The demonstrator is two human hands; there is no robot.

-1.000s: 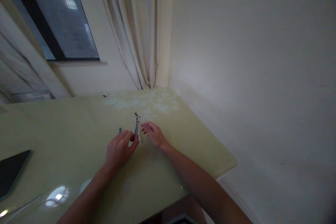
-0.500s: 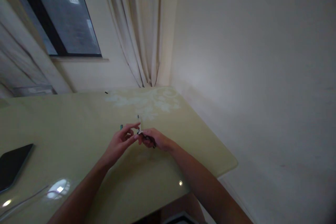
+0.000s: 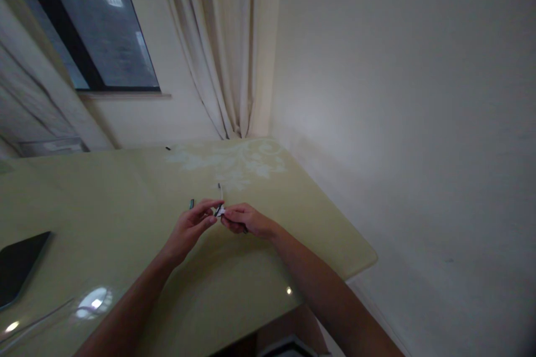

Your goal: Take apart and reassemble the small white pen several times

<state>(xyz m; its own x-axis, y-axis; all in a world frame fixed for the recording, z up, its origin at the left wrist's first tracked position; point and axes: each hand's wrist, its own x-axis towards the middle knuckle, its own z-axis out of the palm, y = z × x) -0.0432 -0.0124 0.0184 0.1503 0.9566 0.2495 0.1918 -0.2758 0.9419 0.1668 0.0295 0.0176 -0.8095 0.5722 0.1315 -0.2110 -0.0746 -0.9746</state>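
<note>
My left hand [image 3: 196,227] and my right hand [image 3: 244,218] meet over the table, fingertips almost together. Between them is a small white and dark piece [image 3: 219,211], too small to name. The left thumb and index finger close on its left side, while the right fingers pinch its right side. A dark end of something pokes out below my right palm, mostly hidden by the fingers. Just beyond the hands is a thin white stick-like thing [image 3: 221,192] with a dark tip. A small dark green piece [image 3: 191,204] lies beside the left knuckles.
The pale green glossy table [image 3: 113,206] ends at a rounded corner on the right, near the wall. A dark flat device [image 3: 23,268] lies at the left, with a white cable [image 3: 39,321] nearer me. One tiny black piece [image 3: 168,148] sits by the far edge.
The white and dark piece has turned between my fingers, and more of its white part shows. The dark thing in my right hand is now more covered by the fingers.
</note>
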